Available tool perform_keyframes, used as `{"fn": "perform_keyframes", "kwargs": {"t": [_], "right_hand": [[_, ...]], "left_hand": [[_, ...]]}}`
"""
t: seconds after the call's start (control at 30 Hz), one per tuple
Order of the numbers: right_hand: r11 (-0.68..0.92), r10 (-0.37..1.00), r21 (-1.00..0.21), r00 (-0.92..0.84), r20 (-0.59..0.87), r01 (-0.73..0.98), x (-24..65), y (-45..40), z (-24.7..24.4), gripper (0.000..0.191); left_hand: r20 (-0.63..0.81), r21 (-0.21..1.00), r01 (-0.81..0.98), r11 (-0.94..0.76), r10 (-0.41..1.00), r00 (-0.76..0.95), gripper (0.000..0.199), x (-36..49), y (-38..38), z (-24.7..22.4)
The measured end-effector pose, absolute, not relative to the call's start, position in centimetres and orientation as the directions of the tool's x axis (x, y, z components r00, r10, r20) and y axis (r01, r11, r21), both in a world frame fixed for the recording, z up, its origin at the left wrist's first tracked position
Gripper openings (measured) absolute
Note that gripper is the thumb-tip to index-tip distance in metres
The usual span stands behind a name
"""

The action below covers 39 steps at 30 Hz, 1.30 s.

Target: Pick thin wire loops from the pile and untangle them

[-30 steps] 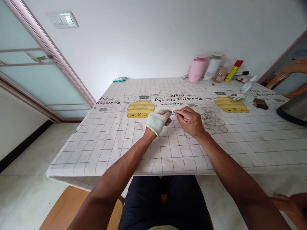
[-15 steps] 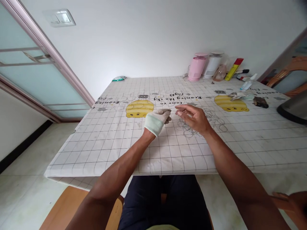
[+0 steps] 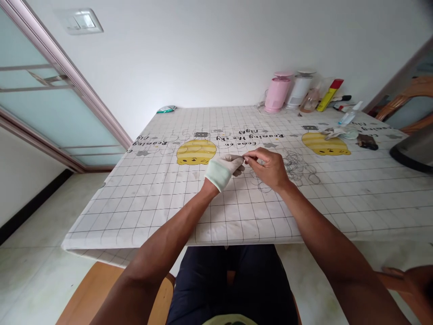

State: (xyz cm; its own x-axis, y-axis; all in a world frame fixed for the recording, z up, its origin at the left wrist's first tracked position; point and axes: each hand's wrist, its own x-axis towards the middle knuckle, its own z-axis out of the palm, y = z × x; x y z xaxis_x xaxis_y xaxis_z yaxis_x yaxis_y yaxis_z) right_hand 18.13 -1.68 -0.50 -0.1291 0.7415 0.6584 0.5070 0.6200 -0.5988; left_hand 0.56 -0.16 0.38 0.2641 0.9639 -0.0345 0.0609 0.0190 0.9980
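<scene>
My left hand wears a pale glove with a mint cuff, its fingers pinched together above the middle of the table. Bare, my right hand meets it fingertip to fingertip, thumb and index finger pressed together. Whatever lies between the fingertips of either hand is too small to make out. A loose tangle of thin grey wire or thread lies on the checked tablecloth, beside and partly behind my right hand.
At the back right stand a pink device, a white device, a bottle and a yellow-red can. A crumpled cloth, a dark object and a large metal vessel are farther right. A green packet lies back left.
My right hand has moved left to meet my left hand, and its thumb and index finger have closed together. My left hand has barely moved.
</scene>
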Motion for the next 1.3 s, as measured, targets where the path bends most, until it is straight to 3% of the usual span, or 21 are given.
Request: {"fn": "perform_keyframes", "kwargs": {"t": [0.17,0.37,0.63,0.77,0.9,1.07,1.3], "right_hand": [[0.581,0.72,-0.636,0.043,0.692,0.508,17.9,-2.0,-0.4,0.015],[0.531,0.726,-0.686,0.151,0.671,0.497,17.9,-1.9,-0.5,0.021],[0.488,0.808,-0.721,0.058,0.586,0.492,18.1,-1.3,-1.6,0.019],[0.534,0.757,-0.614,-0.004,0.654,0.582,18.1,-1.5,-1.4,0.019],[0.656,0.603,-0.36,-0.172,0.779,0.664,18.0,-1.3,-1.2,0.028],[0.703,0.51,-0.094,-0.408,0.758,0.705,18.3,-0.5,-1.7,0.012],[0.667,0.498,-0.005,-0.441,0.747,0.745,18.9,-0.3,-2.6,0.024]], "left_hand": [[-0.078,0.983,-0.13,0.131,0.933,0.351,0.024,0.3,0.4,-0.4],[-0.077,0.963,-0.21,0.167,0.922,0.38,0.031,0.5,0.3,-1.4],[-0.1,0.973,-0.175,0.15,0.959,0.263,0.013,0.7,1.3,-1.7],[-0.024,0.999,-0.031,0.029,0.987,0.158,0.013,0.1,1.2,-1.1],[0.076,0.949,0.291,-0.118,0.986,0.15,0.021,-0.3,0.7,-0.6],[0.054,0.838,0.525,-0.145,0.981,0.184,0.028,0.2,0.2,0.1],[0.078,0.738,0.646,-0.196,0.975,0.207,0.032,0.4,-0.3,0.1]]}}
